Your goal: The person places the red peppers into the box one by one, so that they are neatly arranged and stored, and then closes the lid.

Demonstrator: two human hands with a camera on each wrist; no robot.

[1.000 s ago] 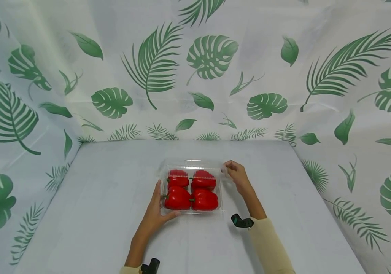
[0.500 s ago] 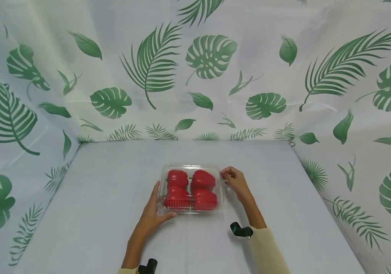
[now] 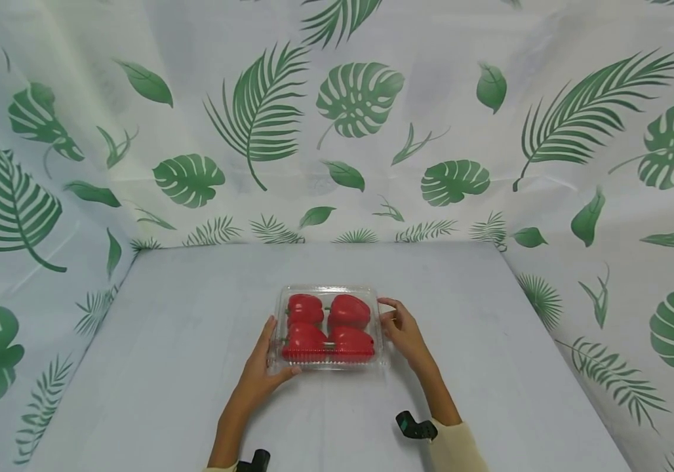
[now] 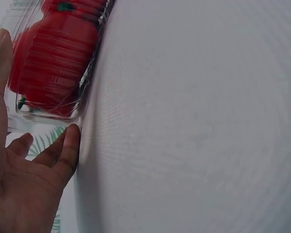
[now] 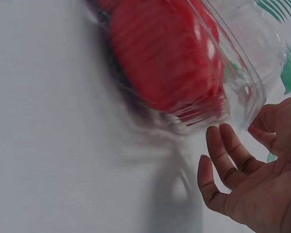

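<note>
A clear plastic clamshell container stands on the table with its lid down over several red bell peppers. At its left side is my left hand, fingers along the wall and thumb reaching to the front corner. In the left wrist view, that thumb lies against the clear plastic and the fingers are fairly straight below the end wall. My right hand touches the container's right side. The right wrist view shows its fingers loosely bent, tips at the plastic corner, curled round nothing.
A white cloth covers the table. Behind and at both sides hangs a white sheet printed with green leaves. A dark wrist camera sits by the right sleeve, another dark camera by the left.
The lid has swung down toward the front and now lies over the peppers. My right hand has come nearer along the right side. My left hand has barely shifted.
</note>
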